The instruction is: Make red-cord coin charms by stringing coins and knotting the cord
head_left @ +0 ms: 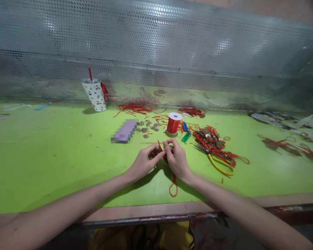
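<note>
Both my hands meet over the middle of the green table. My left hand and my right hand pinch a red cord between their fingertips. The cord's loop hangs down toward the table's front edge below my right wrist. A short end of the cord sticks up between my thumbs. Just beyond my hands stands a spool of red cord. Loose coins lie to its left.
A pile of red-corded coin pieces and yellow-handled scissors lie right of my hands. Blue and green lighters sit by the spool. A patterned cup with a straw stands back left. A perforated metal screen backs the table.
</note>
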The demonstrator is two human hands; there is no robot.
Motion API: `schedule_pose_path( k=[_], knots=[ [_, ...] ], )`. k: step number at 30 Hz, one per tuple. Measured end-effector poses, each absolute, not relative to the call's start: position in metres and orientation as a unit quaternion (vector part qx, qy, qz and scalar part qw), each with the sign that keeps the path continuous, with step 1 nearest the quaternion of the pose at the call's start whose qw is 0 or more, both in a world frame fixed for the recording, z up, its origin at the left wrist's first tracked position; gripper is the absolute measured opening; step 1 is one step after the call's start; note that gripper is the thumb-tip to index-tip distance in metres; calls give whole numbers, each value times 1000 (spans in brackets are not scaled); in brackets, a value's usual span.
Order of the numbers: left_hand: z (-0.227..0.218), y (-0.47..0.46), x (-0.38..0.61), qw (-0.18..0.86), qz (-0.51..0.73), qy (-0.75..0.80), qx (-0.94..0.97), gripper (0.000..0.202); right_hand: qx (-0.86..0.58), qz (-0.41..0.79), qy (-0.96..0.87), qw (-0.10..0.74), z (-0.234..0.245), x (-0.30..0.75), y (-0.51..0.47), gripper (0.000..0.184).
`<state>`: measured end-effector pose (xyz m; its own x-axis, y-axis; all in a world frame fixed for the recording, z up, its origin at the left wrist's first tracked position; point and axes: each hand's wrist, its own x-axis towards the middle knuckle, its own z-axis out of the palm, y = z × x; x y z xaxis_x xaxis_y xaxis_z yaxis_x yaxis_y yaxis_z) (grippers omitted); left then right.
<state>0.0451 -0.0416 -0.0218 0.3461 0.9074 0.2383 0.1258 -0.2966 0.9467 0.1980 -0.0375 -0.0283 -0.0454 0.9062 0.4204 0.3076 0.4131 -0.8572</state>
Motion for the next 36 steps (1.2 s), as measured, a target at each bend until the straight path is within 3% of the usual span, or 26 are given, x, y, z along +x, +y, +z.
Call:
schedule_pose_path(
  k=[11,19,25,31,36],
  knots=[
    [-21,-39,43,481,461,381,641,25,-443,329,-662,507,-25,199,-38,27],
    [-16,-31,31,466,498,399,612,28,-390,483,-629,469,-30,198,-36,33],
    [-17,-28,28,452,483,418,623,27,-397,454,-654,457,-27,198,-39,28],
    [-17,-28,26,374,455,423,688,25,-413,405,-668,469,-25,198,-40,26],
    [-11,-27,24,409,444,414,682,29,-420,380,-681,464,-24,199,-40,25]
  ],
)
